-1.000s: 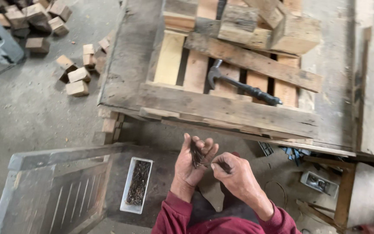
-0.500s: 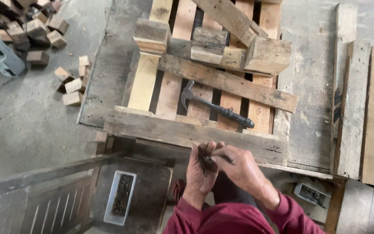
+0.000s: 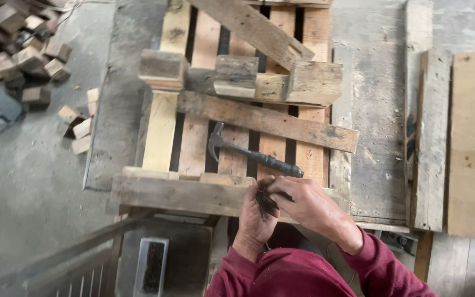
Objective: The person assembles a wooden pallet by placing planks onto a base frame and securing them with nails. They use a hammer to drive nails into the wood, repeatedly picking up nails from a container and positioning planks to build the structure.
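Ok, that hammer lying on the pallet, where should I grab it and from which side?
Take the hammer by its dark handle, near the end by your right hand. It lies flat across the pallet slats, head pointing up-left and away, handle end nearest you, so coming down from above at the near right looks simplest. Your left hand holds a bunch of nails.

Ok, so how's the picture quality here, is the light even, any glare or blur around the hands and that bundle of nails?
In the head view the light is soft and even, with no glare and only faint shadows under the planks. The claw hammer and pallet look fairly sharp. The bundle of nails, held between left hand and right hand, is dark and slightly smeared, so single nails are hard to tell apart.
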